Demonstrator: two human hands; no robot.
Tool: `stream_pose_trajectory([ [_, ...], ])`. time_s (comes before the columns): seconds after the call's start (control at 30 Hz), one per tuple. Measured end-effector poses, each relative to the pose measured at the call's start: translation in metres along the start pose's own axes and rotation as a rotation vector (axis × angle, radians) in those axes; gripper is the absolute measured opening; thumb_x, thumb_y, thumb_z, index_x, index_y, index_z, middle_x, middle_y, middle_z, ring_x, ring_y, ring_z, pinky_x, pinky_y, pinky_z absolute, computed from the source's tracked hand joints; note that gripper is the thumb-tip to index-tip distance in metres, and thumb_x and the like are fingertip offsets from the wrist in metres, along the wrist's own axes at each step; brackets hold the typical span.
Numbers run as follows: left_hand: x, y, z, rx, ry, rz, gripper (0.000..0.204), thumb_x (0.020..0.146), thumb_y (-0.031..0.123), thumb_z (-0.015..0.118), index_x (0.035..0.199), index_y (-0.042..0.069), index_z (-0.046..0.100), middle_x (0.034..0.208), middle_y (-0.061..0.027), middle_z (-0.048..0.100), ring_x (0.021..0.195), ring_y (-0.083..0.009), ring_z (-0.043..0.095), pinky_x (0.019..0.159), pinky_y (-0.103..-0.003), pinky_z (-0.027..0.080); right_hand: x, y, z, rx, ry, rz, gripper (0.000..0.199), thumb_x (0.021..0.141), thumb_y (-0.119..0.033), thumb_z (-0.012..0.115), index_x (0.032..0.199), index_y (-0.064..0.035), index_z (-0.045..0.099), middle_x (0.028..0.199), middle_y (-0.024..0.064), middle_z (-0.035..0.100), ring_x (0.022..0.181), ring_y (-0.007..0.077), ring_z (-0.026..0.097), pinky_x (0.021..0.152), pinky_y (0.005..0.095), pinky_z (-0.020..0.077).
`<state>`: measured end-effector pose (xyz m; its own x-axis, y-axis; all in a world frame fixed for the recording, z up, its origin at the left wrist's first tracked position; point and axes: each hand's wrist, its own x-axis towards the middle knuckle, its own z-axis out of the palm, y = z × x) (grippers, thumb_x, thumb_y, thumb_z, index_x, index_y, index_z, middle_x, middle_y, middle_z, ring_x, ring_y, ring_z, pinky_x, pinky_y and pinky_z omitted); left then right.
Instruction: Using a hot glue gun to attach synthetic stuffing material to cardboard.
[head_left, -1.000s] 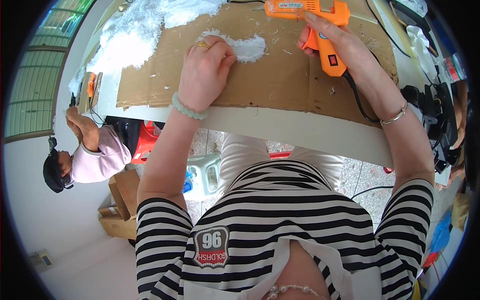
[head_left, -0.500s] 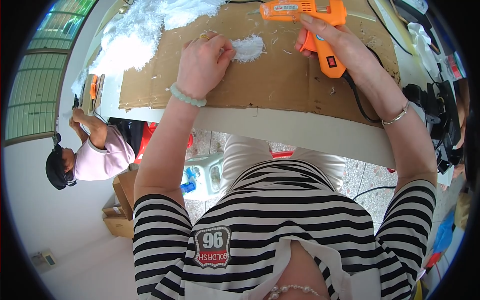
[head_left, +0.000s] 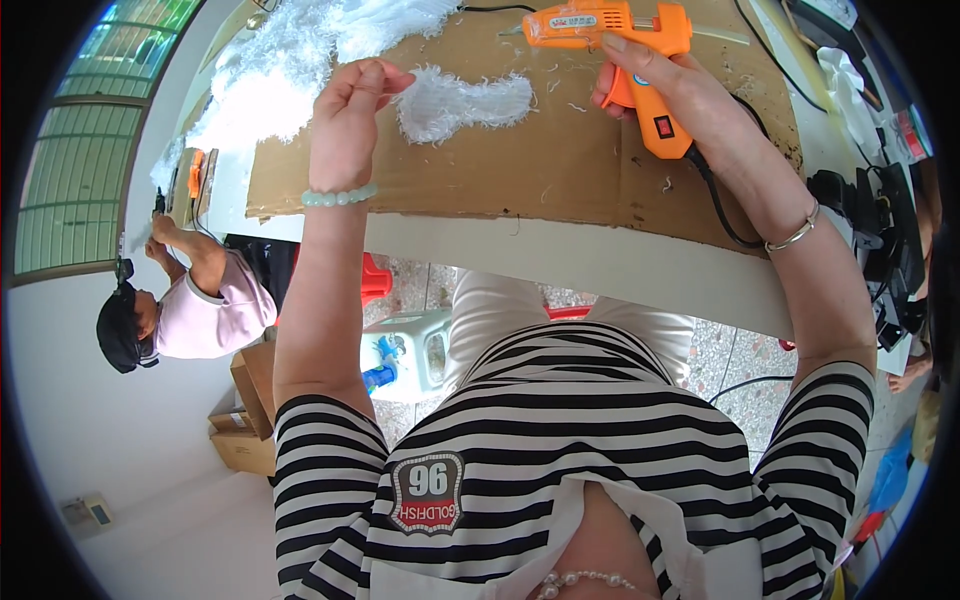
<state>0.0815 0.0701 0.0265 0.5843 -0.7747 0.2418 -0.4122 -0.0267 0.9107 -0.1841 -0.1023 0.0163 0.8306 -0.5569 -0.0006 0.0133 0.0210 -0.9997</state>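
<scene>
My right hand (head_left: pixel 665 80) is wrapped round the handle of an orange hot glue gun (head_left: pixel 590 24), its nozzle pointing left above the cardboard. A white frayed fabric piece (head_left: pixel 465 104), narrower in the middle than at its ends, lies flat on the cardboard (head_left: pixel 560 175) between my hands. Just left of that piece, my left hand (head_left: pixel 350 105) is raised with thumb and fingertips pinched together. Whatever they hold, if anything, is too small to make out.
A heap of white fringed material (head_left: pixel 270 85) covers the far left of the table. The gun's black cord (head_left: pixel 722 205) hangs over the cardboard on the right. Loose white threads are scattered about. Another person (head_left: pixel 205 300) works at the left; a white stool (head_left: pixel 425 350) stands below the table.
My left hand has moved left off the frayed fabric piece, uncovering its left end. My right hand and the glue gun are nearly where they were.
</scene>
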Motion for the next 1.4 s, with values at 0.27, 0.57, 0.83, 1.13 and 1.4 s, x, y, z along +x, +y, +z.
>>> stream_pose_trajectory([
  [0.27, -0.016, 0.001, 0.004, 0.166, 0.082, 0.196, 0.040, 0.106, 0.024, 0.054, 0.072, 0.003, 0.054, 0.064, 0.0018, 0.052, 0.061, -0.0098, 0.045, 0.056, -0.030, 0.039, 0.001, 0.003, -0.001, 0.024, -0.001, -0.011, 0.044, 0.096, -0.051, 0.062, 0.097, -0.0070, 0.067, 0.083, 0.0043, 0.067, 0.075, 0.0114, 0.059, 0.071, 0.0268, 0.0492],
  [0.57, -0.035, 0.000, 0.034, 0.310, -0.104, 0.388, 0.008, 0.086, 0.005, 0.073, 0.092, 0.003, 0.068, 0.072, -0.0058, 0.067, 0.070, -0.0204, 0.064, 0.073, -0.031, 0.051, 0.006, 0.012, -0.009, 0.001, 0.043, 0.045, 0.045, 0.097, -0.051, 0.060, 0.095, -0.0061, 0.067, 0.085, 0.0049, 0.068, 0.079, 0.0126, 0.063, 0.075, 0.0275, 0.0523],
  [0.83, -0.038, 0.015, 0.046, 0.877, -0.179, 0.792, 0.027, 0.073, 0.001, 0.078, 0.097, 0.010, 0.071, 0.092, -0.0040, 0.068, 0.087, -0.0260, 0.063, 0.082, -0.039, 0.049, 0.007, 0.006, -0.007, 0.004, 0.024, 0.042, 0.046, 0.097, -0.051, 0.060, 0.092, -0.0059, 0.067, 0.085, 0.0052, 0.068, 0.078, 0.0128, 0.062, 0.075, 0.0269, 0.0516],
  [1.13, -0.025, 0.004, 0.055, 0.769, -0.040, 0.682, 0.007, 0.078, 0.006, 0.073, 0.083, 0.008, 0.068, 0.089, -0.0081, 0.069, 0.091, -0.0318, 0.062, 0.080, -0.042, 0.049, 0.004, 0.002, -0.002, 0.026, -0.011, -0.011, 0.042, 0.098, -0.049, 0.061, 0.098, -0.0073, 0.066, 0.083, 0.0032, 0.066, 0.074, 0.0104, 0.060, 0.069, 0.0253, 0.0486],
  [1.4, -0.016, -0.010, 0.050, 0.709, 0.000, 0.472, 0.004, 0.078, 0.005, 0.067, 0.081, 0.006, 0.065, 0.083, -0.0111, 0.068, 0.082, -0.0324, 0.064, 0.085, -0.044, 0.049, 0.000, -0.001, -0.002, 0.044, 0.005, -0.021, 0.048, 0.096, -0.053, 0.061, 0.093, -0.0049, 0.067, 0.085, 0.0058, 0.067, 0.077, 0.0136, 0.061, 0.074, 0.0272, 0.0513],
])
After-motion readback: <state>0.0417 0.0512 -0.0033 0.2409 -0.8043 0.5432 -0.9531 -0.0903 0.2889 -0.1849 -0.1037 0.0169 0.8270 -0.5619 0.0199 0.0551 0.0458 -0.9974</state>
